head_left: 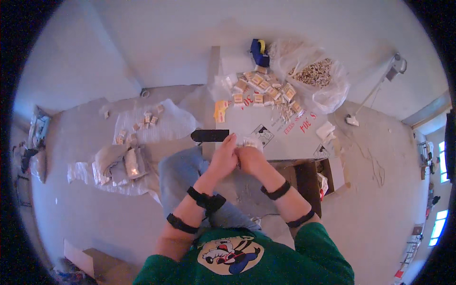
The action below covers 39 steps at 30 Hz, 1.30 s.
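At the near edge of the table, my left hand [222, 160] and my right hand [251, 159] meet with closed fingers. A small clear plastic bag [252, 141] with printed dark lines shows just beyond the knuckles, pinched between them. My fingers hide most of it. Next to my left hand, a flat black bar [211, 136] with a rounded end reaches left past the table edge. Farther back lie several small filled packets [260, 84] with tan labels. Beside them is a heap of small loose pieces [285, 113]. Yellow cards [220, 111] rest at the left.
A large clear bag [327, 100] of small pieces stands at the back right, by a blue tape dispenser [259, 53]. Left on the floor, plastic sheeting [175, 118] bears packets and filled bags [114, 161]. An open cardboard box [336, 173] stands below the table's right side.
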Motion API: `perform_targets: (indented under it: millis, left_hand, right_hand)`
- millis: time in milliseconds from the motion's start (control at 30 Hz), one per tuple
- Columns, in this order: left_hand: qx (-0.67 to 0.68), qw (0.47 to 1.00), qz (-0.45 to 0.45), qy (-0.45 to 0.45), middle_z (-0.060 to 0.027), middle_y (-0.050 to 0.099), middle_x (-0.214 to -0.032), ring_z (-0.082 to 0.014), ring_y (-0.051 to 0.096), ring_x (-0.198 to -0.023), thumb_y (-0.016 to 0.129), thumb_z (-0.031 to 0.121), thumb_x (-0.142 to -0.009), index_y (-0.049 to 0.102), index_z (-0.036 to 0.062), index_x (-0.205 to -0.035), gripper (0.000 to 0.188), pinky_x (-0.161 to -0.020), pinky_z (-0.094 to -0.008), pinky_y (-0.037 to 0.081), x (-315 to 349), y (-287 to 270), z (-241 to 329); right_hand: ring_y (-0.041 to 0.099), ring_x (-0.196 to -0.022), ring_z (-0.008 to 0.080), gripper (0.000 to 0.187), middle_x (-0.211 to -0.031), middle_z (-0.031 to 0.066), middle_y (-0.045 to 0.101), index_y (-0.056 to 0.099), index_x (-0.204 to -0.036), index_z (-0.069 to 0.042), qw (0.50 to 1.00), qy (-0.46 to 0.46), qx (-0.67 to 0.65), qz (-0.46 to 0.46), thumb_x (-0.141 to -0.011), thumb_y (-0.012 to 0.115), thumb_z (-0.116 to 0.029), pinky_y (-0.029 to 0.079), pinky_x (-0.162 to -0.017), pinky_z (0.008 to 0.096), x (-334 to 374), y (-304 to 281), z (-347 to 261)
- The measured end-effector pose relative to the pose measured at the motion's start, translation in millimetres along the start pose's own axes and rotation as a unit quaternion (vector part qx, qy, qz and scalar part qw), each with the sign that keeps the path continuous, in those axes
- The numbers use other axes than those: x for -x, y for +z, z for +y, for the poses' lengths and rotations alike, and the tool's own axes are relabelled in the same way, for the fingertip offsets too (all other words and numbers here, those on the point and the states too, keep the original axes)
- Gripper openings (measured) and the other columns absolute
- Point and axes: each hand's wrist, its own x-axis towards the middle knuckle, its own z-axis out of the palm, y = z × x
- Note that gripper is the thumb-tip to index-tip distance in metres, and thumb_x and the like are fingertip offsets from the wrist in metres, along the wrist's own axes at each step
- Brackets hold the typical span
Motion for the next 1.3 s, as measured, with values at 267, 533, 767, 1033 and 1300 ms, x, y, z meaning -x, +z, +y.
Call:
perform_targets:
  millis: [267, 533, 767, 1033, 1300]
  left_hand:
    - [0.024, 0.997, -0.028, -0.074, -0.0181, 0.038, -0.137, -0.0357, 0.046, -0.116, 0.048, 0.006, -0.078, 0.041, 0.0060, -0.131, 0.053, -0.096, -0.0394, 0.039, 3, -6, -4]
    - [-0.118, 0.983, -0.109, -0.088, -0.0162, 0.038, -0.137, -0.0370, 0.060, -0.093, 0.057, 0.017, -0.076, 0.050, 0.0161, -0.124, 0.048, -0.073, -0.0456, 0.052, -4, -22, 27]
    - [-0.070, 0.988, -0.121, -0.068, -0.0210, 0.034, -0.138, -0.0377, 0.062, -0.086, 0.055, 0.018, -0.080, 0.048, 0.0144, -0.124, 0.044, -0.066, -0.0453, 0.054, 1, -20, 27]
    - [-0.043, 0.980, -0.162, -0.109, -0.0243, 0.033, -0.137, -0.0383, 0.063, -0.074, 0.053, 0.015, -0.081, 0.044, 0.0144, -0.125, 0.045, -0.063, -0.0467, 0.052, 3, -37, 31]
    - [-0.043, 0.986, -0.132, -0.087, -0.0211, 0.037, -0.136, -0.0377, 0.063, -0.073, 0.054, 0.016, -0.081, 0.049, 0.0121, -0.120, 0.040, -0.063, -0.0458, 0.054, 0, -31, 39]
  right_hand:
    - [0.063, -0.077, 0.0335, 0.018, -0.085, 0.0164, 0.066, 0.064, -0.089, -0.007, 0.991, -0.115, -0.060, 0.043, -0.078, 0.057, -0.019, 0.049, -0.067, 0.0447, 0, -16, -1]
    - [0.062, -0.078, 0.0190, 0.021, -0.085, 0.0097, 0.064, 0.060, -0.099, -0.005, 0.951, 0.019, -0.287, 0.111, -0.083, 0.061, -0.018, 0.049, -0.070, 0.0297, -54, -100, 76]
    - [0.059, -0.097, 0.0321, 0.038, -0.106, 0.0160, 0.061, 0.051, -0.123, -0.015, 0.998, -0.017, 0.049, 0.027, -0.085, 0.054, -0.018, 0.046, -0.085, 0.0405, -173, -32, 152]
    - [0.051, -0.106, 0.0418, 0.039, -0.117, 0.0246, 0.052, 0.055, -0.119, -0.021, 0.995, -0.003, 0.083, 0.051, -0.080, 0.058, -0.014, 0.042, -0.090, 0.0455, -234, 6, 125]
    - [0.058, -0.092, 0.0248, 0.031, -0.101, 0.0124, 0.057, 0.058, -0.104, -0.010, 0.975, 0.002, -0.135, 0.174, -0.076, 0.061, 0.002, 0.049, -0.079, 0.0352, -176, 9, 175]
